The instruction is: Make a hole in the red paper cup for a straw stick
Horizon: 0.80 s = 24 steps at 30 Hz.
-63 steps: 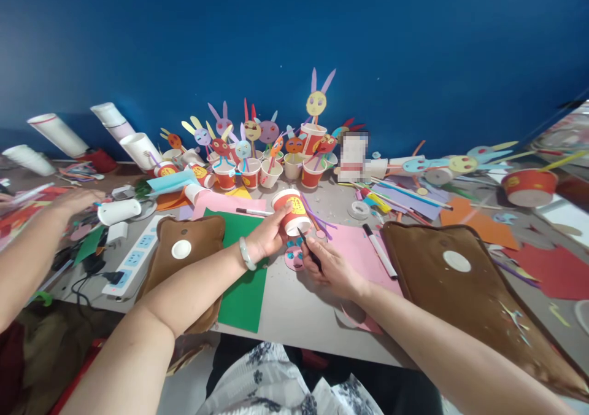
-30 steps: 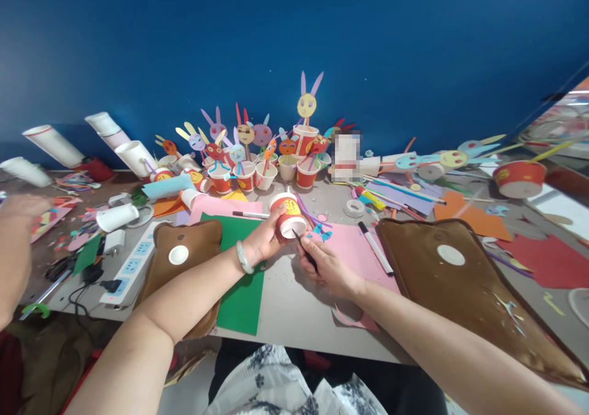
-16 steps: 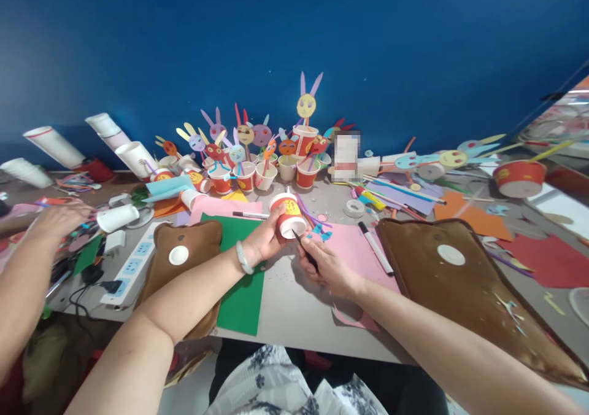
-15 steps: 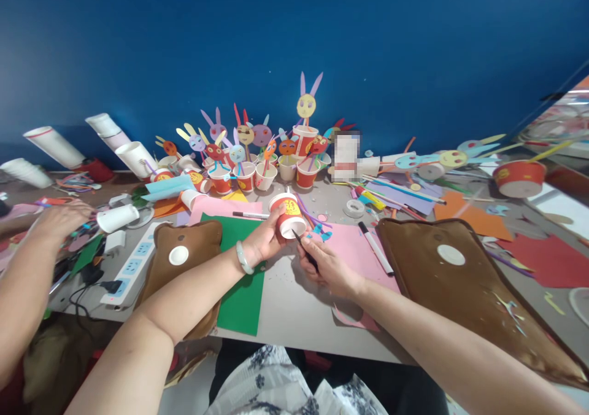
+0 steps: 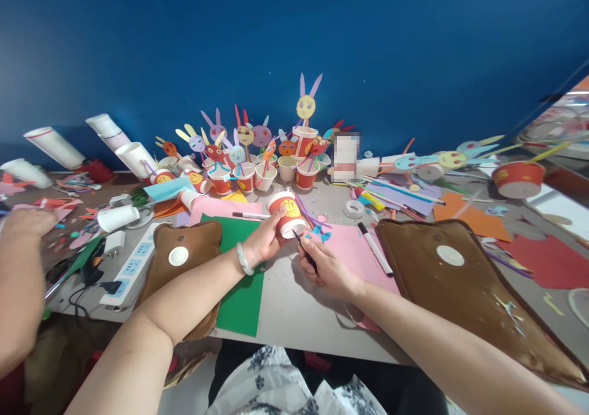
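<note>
My left hand (image 5: 264,238), with a pale bangle on its wrist, is closed round a red paper cup (image 5: 289,213) with a yellow mark, held on its side above the table. My right hand (image 5: 324,266) is closed on a thin dark tool (image 5: 304,248) whose tip touches the cup's white rim. Both hands meet over the grey table (image 5: 294,304) between a green paper sheet (image 5: 242,295) and a pink paper sheet (image 5: 354,249).
A row of cup rabbits (image 5: 257,151) stands at the blue wall. Two brown pouches (image 5: 184,249) (image 5: 464,286) lie left and right. A marker (image 5: 375,248), a tape roll (image 5: 353,209), a power strip (image 5: 131,264) and paper scraps lie about. Another person's hand (image 5: 25,224) is at far left.
My hands and the cup stay nearly in place, the cup turned slightly. The other person's hand at the left has moved about and drawn back toward the left edge.
</note>
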Each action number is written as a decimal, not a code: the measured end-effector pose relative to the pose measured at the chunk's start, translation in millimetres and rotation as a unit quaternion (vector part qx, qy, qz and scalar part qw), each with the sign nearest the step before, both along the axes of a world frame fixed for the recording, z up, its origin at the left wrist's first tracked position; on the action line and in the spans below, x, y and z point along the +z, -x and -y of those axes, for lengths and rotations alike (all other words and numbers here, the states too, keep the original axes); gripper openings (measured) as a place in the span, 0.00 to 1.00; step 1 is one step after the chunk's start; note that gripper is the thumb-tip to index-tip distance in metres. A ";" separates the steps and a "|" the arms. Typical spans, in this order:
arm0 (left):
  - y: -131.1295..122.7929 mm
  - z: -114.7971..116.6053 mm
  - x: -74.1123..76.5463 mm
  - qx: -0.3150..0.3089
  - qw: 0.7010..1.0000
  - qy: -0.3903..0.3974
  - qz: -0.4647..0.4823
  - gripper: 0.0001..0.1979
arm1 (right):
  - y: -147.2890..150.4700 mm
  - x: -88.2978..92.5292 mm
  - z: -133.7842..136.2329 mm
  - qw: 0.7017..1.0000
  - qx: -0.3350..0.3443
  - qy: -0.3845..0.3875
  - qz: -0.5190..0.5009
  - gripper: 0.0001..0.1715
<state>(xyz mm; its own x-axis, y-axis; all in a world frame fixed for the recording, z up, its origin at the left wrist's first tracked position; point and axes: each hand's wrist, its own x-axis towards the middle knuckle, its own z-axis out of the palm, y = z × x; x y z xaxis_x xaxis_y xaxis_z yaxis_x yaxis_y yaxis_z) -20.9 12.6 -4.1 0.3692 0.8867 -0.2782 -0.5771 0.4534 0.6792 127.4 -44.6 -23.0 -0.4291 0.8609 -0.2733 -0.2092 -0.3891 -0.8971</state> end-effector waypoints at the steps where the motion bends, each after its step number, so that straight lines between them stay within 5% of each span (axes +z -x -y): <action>1: -0.4 0.6 -0.2 0.008 1.000 -0.009 -0.006 0.18 | 0.1 -0.8 -0.3 1.000 -0.001 0.001 0.000 0.27; 11: -5.9 10.6 5.2 0.059 0.995 -0.066 -0.051 0.09 | 0.3 2.0 0.0 0.998 0.003 0.056 -0.020 0.26; 20: -7.3 8.2 -9.1 0.072 0.990 -0.105 -0.056 0.17 | 3.5 2.3 2.5 0.998 -0.027 -0.030 0.056 0.27; 24: -8.9 10.0 -9.6 0.065 0.990 -0.116 -0.053 0.19 | 3.4 4.9 2.5 0.999 -0.020 0.012 0.030 0.26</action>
<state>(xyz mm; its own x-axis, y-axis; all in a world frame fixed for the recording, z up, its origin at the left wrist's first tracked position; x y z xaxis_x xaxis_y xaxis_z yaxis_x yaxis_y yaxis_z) -12.0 2.6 -13.7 0.2273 0.9694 -0.0925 -0.5401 0.2045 0.8164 124.0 -47.1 -18.1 -0.3757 0.8700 -0.3193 -0.1711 -0.4037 -0.8987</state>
